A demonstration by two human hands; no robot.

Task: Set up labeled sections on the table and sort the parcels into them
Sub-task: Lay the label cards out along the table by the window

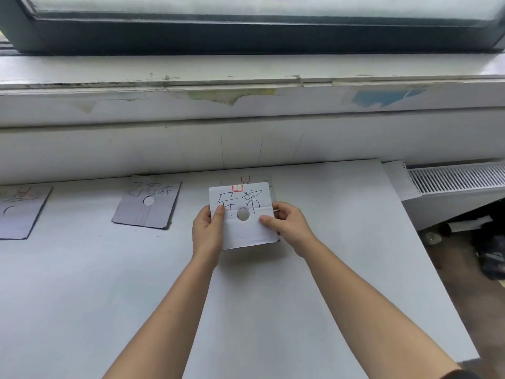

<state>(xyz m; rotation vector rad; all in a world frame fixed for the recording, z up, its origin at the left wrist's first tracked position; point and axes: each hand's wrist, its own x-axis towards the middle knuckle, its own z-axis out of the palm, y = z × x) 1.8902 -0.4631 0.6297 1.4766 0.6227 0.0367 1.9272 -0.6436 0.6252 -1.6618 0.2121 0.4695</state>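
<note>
A white cardboard label card [243, 231] with black handwritten characters and a round hole is held over the white table [341, 242]. My left hand [207, 231] grips its left edge, thumb on top. My right hand [287, 221] pinches its right edge. A grey label card [147, 206] with a hole lies flat to the left. Another label card [20, 212] lies at the far left, cut off by the frame. No parcels are in view.
A white windowsill and wall [246, 138] run along the table's far edge. A white radiator [453, 179] sits past the table's right edge, with dark items [489, 253] on the floor below it.
</note>
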